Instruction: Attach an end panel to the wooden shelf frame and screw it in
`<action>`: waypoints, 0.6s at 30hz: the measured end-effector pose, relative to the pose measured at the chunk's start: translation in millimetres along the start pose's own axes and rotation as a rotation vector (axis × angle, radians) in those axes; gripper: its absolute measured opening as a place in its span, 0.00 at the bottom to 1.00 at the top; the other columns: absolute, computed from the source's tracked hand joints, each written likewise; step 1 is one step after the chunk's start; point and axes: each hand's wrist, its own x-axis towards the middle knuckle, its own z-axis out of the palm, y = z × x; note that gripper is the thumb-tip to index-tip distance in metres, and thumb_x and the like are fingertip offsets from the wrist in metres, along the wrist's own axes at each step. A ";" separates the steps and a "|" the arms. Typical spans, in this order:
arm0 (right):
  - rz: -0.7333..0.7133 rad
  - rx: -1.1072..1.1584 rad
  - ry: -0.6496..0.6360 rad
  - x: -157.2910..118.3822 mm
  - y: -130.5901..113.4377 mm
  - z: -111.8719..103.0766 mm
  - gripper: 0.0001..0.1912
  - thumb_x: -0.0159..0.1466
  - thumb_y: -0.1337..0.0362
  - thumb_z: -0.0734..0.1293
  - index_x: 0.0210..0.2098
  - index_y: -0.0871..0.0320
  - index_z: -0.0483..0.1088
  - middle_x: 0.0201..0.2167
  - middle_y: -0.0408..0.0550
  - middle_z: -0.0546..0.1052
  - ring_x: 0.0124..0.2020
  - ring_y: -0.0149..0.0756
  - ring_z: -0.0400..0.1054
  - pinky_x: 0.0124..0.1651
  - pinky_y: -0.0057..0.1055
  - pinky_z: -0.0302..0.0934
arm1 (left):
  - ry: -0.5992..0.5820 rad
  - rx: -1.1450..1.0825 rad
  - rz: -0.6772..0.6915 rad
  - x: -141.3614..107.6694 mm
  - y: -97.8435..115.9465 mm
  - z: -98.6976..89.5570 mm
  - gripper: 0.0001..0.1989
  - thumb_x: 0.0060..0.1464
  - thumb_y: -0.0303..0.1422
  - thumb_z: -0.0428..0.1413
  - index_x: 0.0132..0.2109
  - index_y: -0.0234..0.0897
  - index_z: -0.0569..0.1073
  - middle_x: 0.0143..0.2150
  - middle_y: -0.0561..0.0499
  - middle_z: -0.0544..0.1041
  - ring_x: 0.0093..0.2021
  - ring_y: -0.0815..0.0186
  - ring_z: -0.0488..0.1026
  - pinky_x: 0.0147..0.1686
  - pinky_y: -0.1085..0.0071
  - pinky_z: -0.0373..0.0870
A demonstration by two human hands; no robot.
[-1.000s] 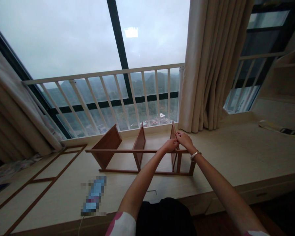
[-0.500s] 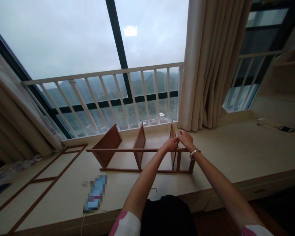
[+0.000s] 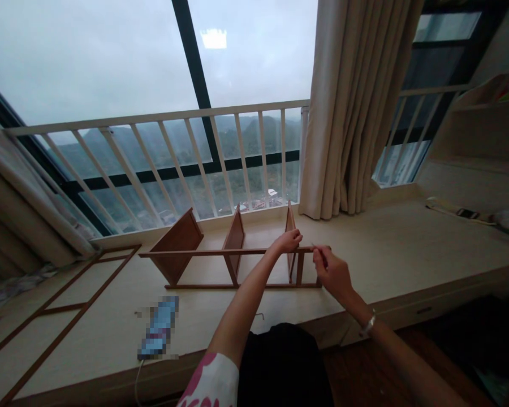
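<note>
A brown wooden shelf frame (image 3: 203,253) lies on its side on the pale ledge, with a left board (image 3: 178,242), a middle board (image 3: 234,237) and a right board (image 3: 290,217) standing up from it. My left hand (image 3: 288,241) is closed at the right board, above the upper rail; what its fingers hold, if anything, is hidden. Just right of it, at the rail's right end, my right hand (image 3: 334,272) is pinched. Something thin and small seems to stick out at its fingertips, too small to name. On the ledge in front lies a small bent metal rod (image 3: 260,315), like a hex key.
A second brown ladder-like frame (image 3: 63,309) lies flat at the left. Near the front edge is a blurred phone-like device (image 3: 159,328) with a white cable. Behind stand a white railing (image 3: 165,117) and a beige curtain (image 3: 343,113). A strap (image 3: 462,212) lies far right.
My right hand has drawn away from my left, right and toward me, to the rail's end. My left hand stays by the right board. The whole view has shifted slightly.
</note>
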 end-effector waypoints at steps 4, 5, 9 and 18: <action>-0.079 -0.101 -0.313 -72.8 25.5 45.0 0.19 0.61 0.55 0.45 0.42 0.50 0.61 0.35 0.47 0.73 0.35 0.36 0.67 0.35 0.29 0.55 | -0.014 0.089 -0.002 1.7 -4.8 2.2 0.11 0.48 0.40 0.47 0.32 0.36 0.66 0.27 0.52 0.70 0.27 0.69 0.64 0.32 0.74 0.61; -0.063 -0.124 -0.373 -83.3 34.0 57.9 0.18 0.62 0.56 0.46 0.41 0.51 0.62 0.33 0.47 0.73 0.34 0.36 0.67 0.34 0.29 0.55 | -0.018 0.108 -0.013 2.1 -5.8 2.5 0.11 0.48 0.39 0.47 0.33 0.36 0.66 0.28 0.52 0.70 0.28 0.69 0.64 0.32 0.74 0.61; -0.030 -0.238 -0.484 -93.3 64.3 98.2 0.17 0.62 0.58 0.47 0.41 0.56 0.61 0.29 0.49 0.74 0.34 0.37 0.68 0.32 0.28 0.54 | -0.039 0.159 -0.045 2.2 -6.9 2.1 0.11 0.47 0.37 0.48 0.35 0.35 0.65 0.31 0.52 0.71 0.30 0.69 0.65 0.31 0.74 0.61; 0.029 -0.375 -0.551 -66.0 88.2 138.5 0.16 0.62 0.59 0.50 0.41 0.60 0.62 0.33 0.55 0.72 0.37 0.39 0.67 0.35 0.31 0.55 | -0.046 0.224 -0.062 0.1 -5.6 -0.8 0.10 0.48 0.35 0.46 0.37 0.36 0.66 0.34 0.51 0.71 0.32 0.69 0.65 0.32 0.74 0.60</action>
